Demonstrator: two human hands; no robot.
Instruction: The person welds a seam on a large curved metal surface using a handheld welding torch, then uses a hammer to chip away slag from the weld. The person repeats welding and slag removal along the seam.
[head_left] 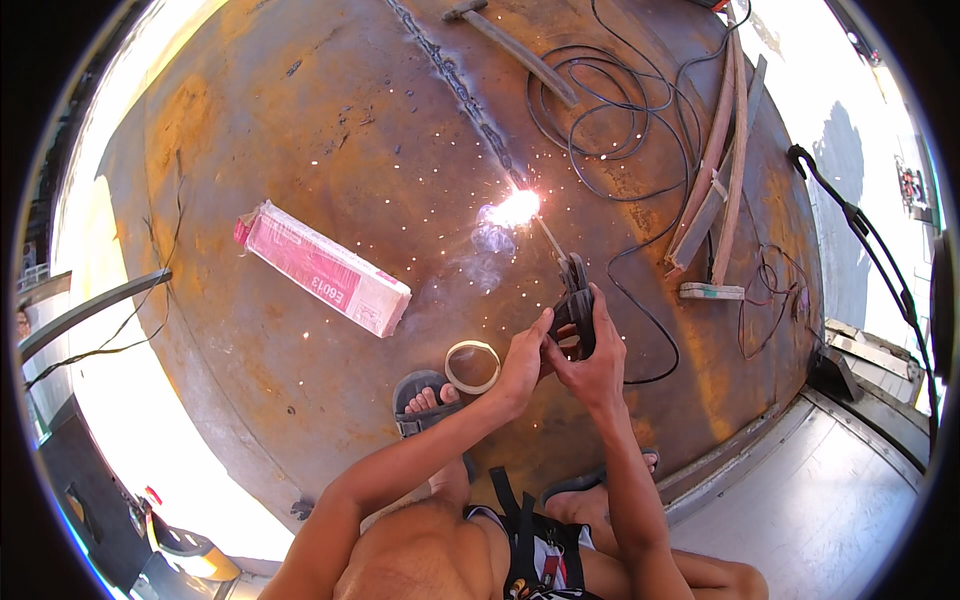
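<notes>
Both my hands grip a black electrode holder (574, 285), with my right hand (595, 360) around its handle and my left hand (525, 360) against it from the left. A thin welding rod (550, 237) runs from the holder to a bright arc (516, 208), where sparks and smoke rise from the rusty steel plate (220, 350). A rough weld seam (450, 80) extends beyond the arc toward the top. A pink-and-white carton (322, 277) lies to the left, and a pale ring (494, 367) sits below my left hand, beside my sandaled foot (425, 403).
A hammer (520, 60) lies at the top, near coiled black cables (600, 150). Wooden boards (738, 130) lie at the right, one on a short block (712, 291). A bent cable (870, 230) hangs at the right rim, and a metal bar (95, 300) reaches in from the left.
</notes>
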